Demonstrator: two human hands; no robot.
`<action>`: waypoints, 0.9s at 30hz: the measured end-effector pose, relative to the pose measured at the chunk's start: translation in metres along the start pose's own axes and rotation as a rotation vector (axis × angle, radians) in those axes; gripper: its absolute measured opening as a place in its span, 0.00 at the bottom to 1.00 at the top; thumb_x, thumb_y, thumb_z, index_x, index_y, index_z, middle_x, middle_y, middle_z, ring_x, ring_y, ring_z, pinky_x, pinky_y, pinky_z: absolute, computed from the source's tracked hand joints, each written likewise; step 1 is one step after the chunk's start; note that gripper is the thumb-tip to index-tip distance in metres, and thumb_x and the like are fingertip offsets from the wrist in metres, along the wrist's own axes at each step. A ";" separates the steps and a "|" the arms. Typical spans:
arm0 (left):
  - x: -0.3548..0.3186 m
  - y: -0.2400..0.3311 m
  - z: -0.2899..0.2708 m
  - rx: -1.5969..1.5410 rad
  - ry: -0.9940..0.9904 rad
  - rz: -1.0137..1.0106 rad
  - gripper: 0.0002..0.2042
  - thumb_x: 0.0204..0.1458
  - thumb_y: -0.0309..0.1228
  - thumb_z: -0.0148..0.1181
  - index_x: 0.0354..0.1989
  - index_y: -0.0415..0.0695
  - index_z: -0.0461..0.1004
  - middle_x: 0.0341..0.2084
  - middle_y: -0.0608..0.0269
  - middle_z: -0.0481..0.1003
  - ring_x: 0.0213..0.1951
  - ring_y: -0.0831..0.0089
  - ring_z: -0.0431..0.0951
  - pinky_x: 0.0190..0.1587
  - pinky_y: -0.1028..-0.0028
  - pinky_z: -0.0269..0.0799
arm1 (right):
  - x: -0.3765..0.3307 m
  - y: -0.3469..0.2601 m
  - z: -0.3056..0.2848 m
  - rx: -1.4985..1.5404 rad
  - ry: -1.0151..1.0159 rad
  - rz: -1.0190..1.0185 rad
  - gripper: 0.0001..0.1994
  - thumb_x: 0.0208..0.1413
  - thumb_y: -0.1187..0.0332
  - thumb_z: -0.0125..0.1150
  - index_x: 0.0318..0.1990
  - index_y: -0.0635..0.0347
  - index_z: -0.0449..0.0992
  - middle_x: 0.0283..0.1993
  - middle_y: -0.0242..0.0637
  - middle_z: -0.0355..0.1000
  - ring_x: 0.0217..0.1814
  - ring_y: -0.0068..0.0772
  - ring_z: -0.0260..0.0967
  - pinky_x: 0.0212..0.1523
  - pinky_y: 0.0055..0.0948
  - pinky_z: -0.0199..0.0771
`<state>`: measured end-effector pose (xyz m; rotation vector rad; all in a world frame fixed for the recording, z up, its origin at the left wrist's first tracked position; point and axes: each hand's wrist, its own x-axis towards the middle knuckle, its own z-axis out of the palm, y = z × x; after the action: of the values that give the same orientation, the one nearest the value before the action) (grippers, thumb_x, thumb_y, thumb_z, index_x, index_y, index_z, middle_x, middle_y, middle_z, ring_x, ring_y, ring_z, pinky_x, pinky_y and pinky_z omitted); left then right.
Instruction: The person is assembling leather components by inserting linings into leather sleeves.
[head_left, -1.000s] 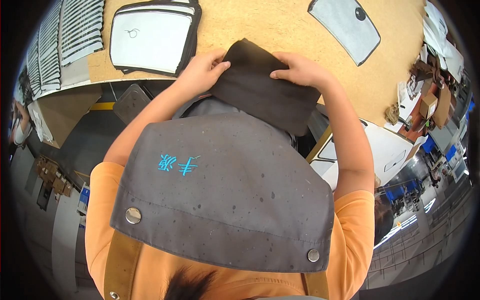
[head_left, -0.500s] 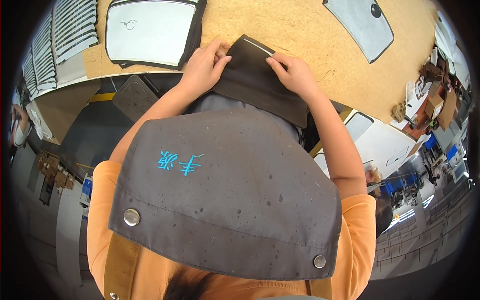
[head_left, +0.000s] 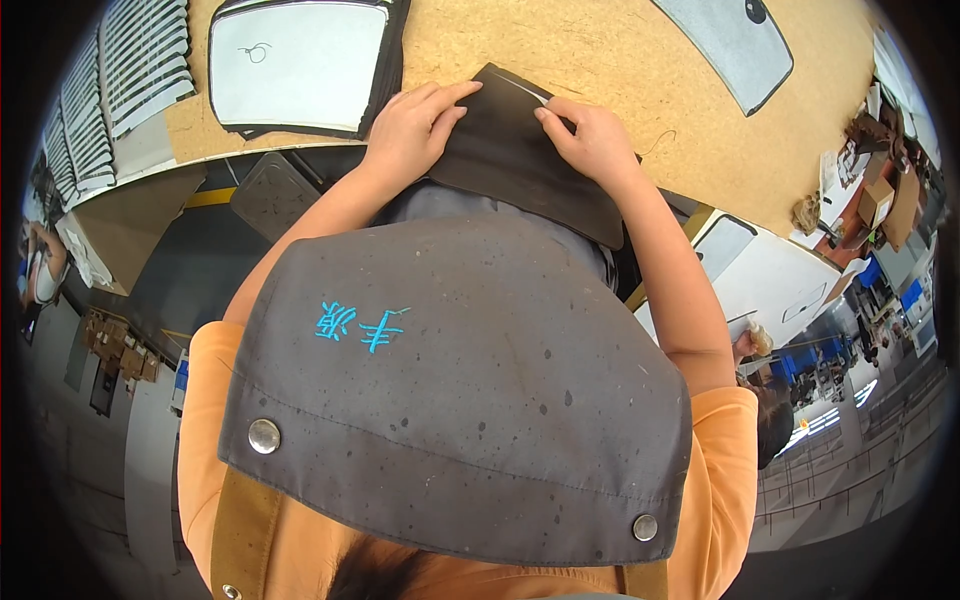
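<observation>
A dark brown leather-like panel (head_left: 520, 165) lies across the table's near edge, its lower part hanging toward my lap. A thin white strip (head_left: 533, 92) shows along its far edge. At the panel's left side is my left hand (head_left: 412, 130), its index finger stretched along the far-left corner and its thumb on top; the other fingers are partly hidden. My right hand (head_left: 590, 140) pinches the far-right edge between thumb and fingers, beside the end of the white strip.
A stack of white panels with black borders (head_left: 300, 70) lies left on the wooden table (head_left: 600, 50). Farther left are rows of striped strips (head_left: 148, 60). Another pale panel (head_left: 735, 45) sits at the back right. Another person's hand (head_left: 746, 343) is at a white table on the right.
My left index finger has stretched out toward the panel's far-left corner from a more curled position. My right hand has shifted slightly, still gripping the far-right edge.
</observation>
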<state>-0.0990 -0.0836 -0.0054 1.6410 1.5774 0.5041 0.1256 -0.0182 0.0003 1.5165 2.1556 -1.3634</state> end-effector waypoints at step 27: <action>0.012 0.010 -0.017 0.605 -0.305 0.487 0.21 0.49 0.26 0.49 0.54 0.40 0.64 0.58 0.62 0.62 0.59 0.69 0.61 0.59 0.66 0.56 | 0.003 0.001 0.007 0.005 0.079 -0.034 0.14 0.54 0.58 0.51 0.28 0.59 0.74 0.23 0.43 0.71 0.26 0.47 0.68 0.29 0.40 0.66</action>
<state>-0.1036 -0.0666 0.0093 2.4503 1.1521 -0.0098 0.1225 -0.0213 -0.0061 1.5680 2.2366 -1.3418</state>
